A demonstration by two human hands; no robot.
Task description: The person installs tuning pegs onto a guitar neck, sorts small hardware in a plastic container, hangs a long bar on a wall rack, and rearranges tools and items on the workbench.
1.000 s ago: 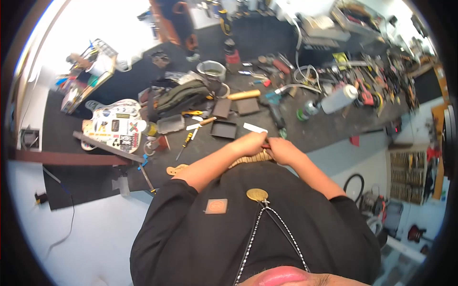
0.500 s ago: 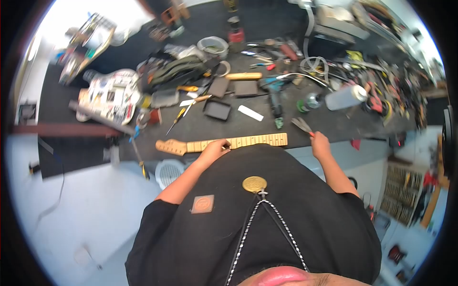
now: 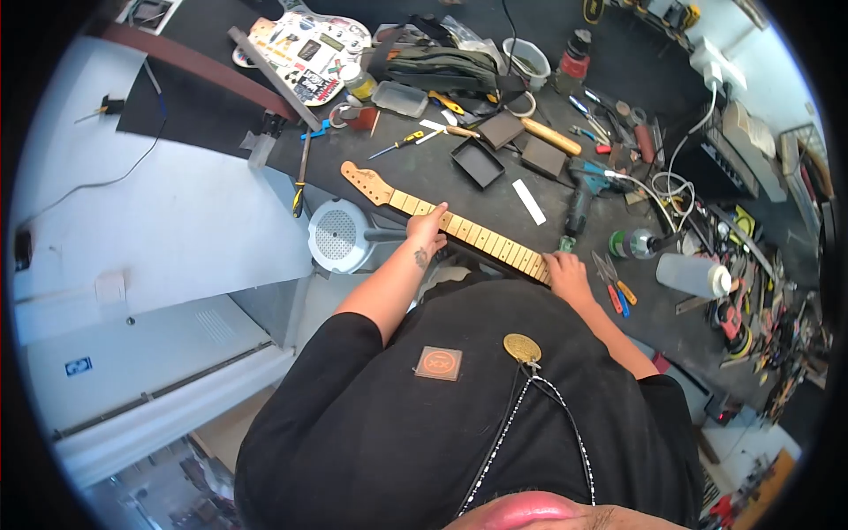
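Note:
A maple guitar neck (image 3: pixel 481 237) lies slanted along the front edge of the dark bench, its headstock (image 3: pixel 366 183) toward the upper left. My left hand (image 3: pixel 427 226) is wrapped round the neck near its headstock half, thumb over the fretboard. At the opposite end, my right hand (image 3: pixel 566 272) holds the neck's heel, fingers on the fretboard. Beside my right hand lie several hand tools (image 3: pixel 616 287) with red, blue and orange handles. A white strip (image 3: pixel 529 202) rests behind the neck, near a black open box (image 3: pixel 477 162).
Behind the neck are a teal power drill (image 3: pixel 585 190), a yellow screwdriver (image 3: pixel 397 144) and a clear tray (image 3: pixel 400 99). A sticker-covered guitar body (image 3: pixel 309 49) is at the upper left. A white bottle (image 3: pixel 693 276) and piled tools are on the right; a round stool (image 3: pixel 338 236) stands below the bench edge.
The view has turned. The red-handled tool has left my right hand, which has moved in to the neck's heel. My left hand now wraps round the neck, which sits slanted in view.

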